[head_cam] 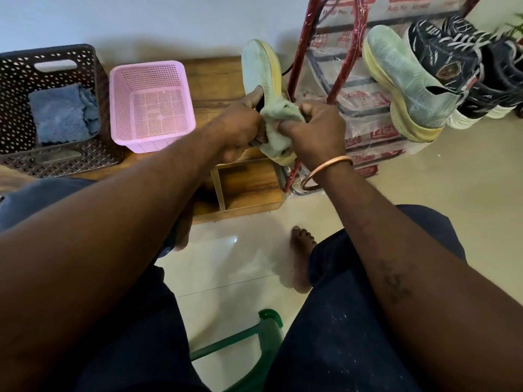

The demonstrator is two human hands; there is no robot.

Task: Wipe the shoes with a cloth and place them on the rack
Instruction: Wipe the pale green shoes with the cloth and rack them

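Head view: clasping pale green shoe (260,66) at the collar with left grip (240,128), pinching cloth (278,114) against its heel with right grip (317,131); held over worktop (215,69) right end, toe far, heel near; rack (351,60) just right, nearer right grip.

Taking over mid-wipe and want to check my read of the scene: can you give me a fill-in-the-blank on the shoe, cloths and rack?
1. The right hand presses a ____ cloth against the shoe that the left hand grips.
2. The rack carries ____ matching pale green shoe beside the dark sneakers.
3. The blue cloths lie in the ____ basket.

Missing words: green; one; brown.
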